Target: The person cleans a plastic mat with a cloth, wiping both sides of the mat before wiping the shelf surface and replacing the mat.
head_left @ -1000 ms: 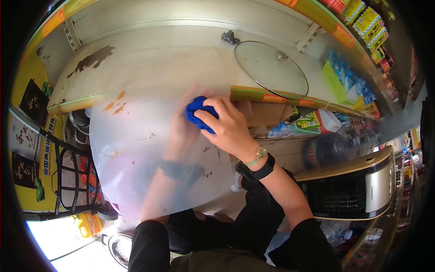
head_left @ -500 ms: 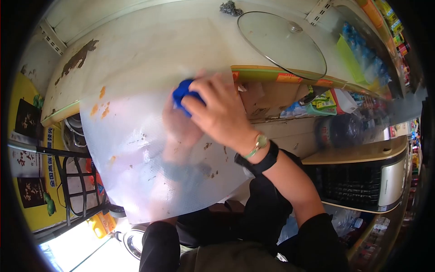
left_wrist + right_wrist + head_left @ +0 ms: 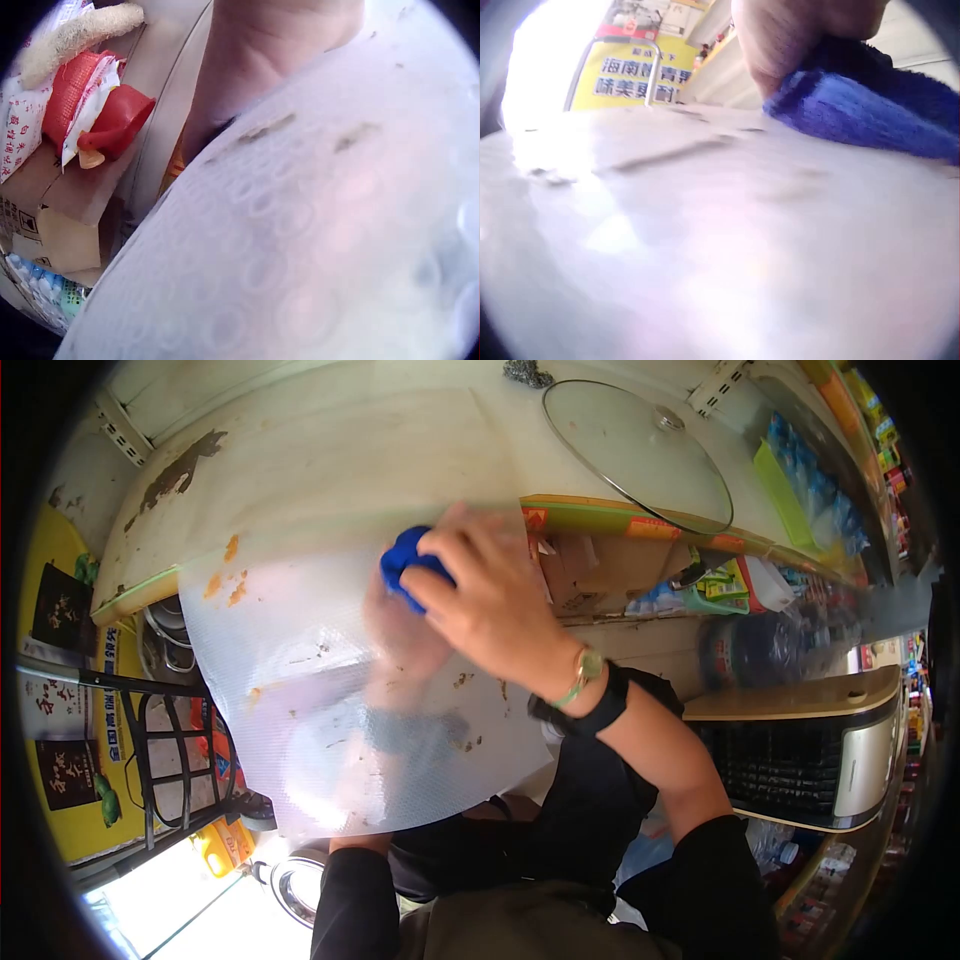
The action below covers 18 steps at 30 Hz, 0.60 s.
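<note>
A translucent, dimpled plastic sheet [image 3: 290, 690] with brown and orange stains drapes over the shelf's front edge toward the person's lap. My right hand [image 3: 490, 605] grips a bunched blue cloth [image 3: 405, 560] against the sheet's upper face, fingers curled over it. In the right wrist view the cloth [image 3: 862, 112] shows fluffy pile and lies right at the sheet's surface. My left hand [image 3: 405, 645] is under the sheet, blurred through it, palm up behind the cloth; its fingertips are mostly hidden. The left wrist view shows part of that hand [image 3: 277, 52] beside the sheet's edge.
On the pale shelf [image 3: 330, 440] lie a glass lid [image 3: 640, 455] and a steel scourer [image 3: 527, 373]. A green bin [image 3: 785, 490] stands at the right. Below are cardboard boxes [image 3: 610, 575], a large water bottle [image 3: 745, 650] and a black-fronted appliance [image 3: 790, 760]. A black rack [image 3: 180, 760] stands left.
My right hand and the blue cloth have shifted left and up in the head view, the left hand with them under the sheet. The head view has tilted, and shelf and lid sit higher.
</note>
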Available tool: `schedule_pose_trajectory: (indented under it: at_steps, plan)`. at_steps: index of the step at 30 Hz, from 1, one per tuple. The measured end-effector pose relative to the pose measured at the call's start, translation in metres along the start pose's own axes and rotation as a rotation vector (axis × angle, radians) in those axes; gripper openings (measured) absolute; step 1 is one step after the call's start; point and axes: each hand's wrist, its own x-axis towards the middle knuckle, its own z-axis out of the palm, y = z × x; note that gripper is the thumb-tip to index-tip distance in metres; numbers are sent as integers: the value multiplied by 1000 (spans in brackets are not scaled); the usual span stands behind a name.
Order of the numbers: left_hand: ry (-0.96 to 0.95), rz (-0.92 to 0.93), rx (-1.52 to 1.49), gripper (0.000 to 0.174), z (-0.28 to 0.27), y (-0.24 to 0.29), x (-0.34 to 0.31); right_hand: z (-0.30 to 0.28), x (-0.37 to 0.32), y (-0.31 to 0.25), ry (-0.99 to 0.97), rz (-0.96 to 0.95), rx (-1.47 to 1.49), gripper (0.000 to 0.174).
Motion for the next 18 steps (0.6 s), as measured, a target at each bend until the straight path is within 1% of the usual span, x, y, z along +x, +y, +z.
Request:
schedule_pose_trajectory:
  at_steps: [1, 2, 3, 4, 5, 6, 7, 8, 9, 10, 11, 13, 14, 15, 17, 18]
  plan:
    - [-425, -115, -826, 49, 2, -24, 14, 2, -1, 12, 24, 41, 28, 32]
    - [-847, -233, -1652, 55, 4, -47, 28, 1, -2, 27, 38, 66, 13, 28]
    - [-1266, -353, -2479, 62, -2, -52, 35, -2, -3, 38, 54, 90, -1, 24]
    - [-1119, -480, -2315, 70, -6, -46, 32, -3, -3, 44, 54, 91, 0, 24]
    - [-1118, -481, -2312, 70, -6, -45, 31, -5, -4, 48, 81, 139, -13, 26]
    - [-1159, -417, -2346, 69, -6, -46, 30, -7, -5, 49, 108, 188, -25, 28]
    - [-1200, -351, -2379, 67, -6, -46, 30, -7, -6, 46, 108, 188, -22, 28]
    - [-1199, -352, -2377, 67, -2, -50, 31, -8, -5, 38, 96, 181, 15, 31]
    - [-1229, -368, -2457, 65, 5, -56, 31, -7, -5, 28, 84, 175, 53, 35]
    - [-1260, -385, -2537, 63, 11, -60, 31, -3, -6, 17, 116, 115, 93, 33]
    - [-1261, -389, -2534, 63, 12, -60, 31, 7, -10, 8, 96, 17, 49, 29]
    - [-1230, -401, -2560, 65, 15, -59, 31, 14, -12, -11, 69, -87, 76, 26]
    - [-1214, -407, -2572, 66, 16, -59, 31, 15, -11, -10, 78, -91, 83, 25]
    - [-1197, -416, -2584, 67, 16, -59, 30, 17, -10, -3, 78, -86, 86, 25]
    - [-1164, -429, -2612, 69, 16, -60, 29, 18, -6, 21, 118, -11, 54, 26]
    - [-1256, -361, -2531, 73, 15, -56, 28, 11, -4, 29, 76, 79, 33, 29]
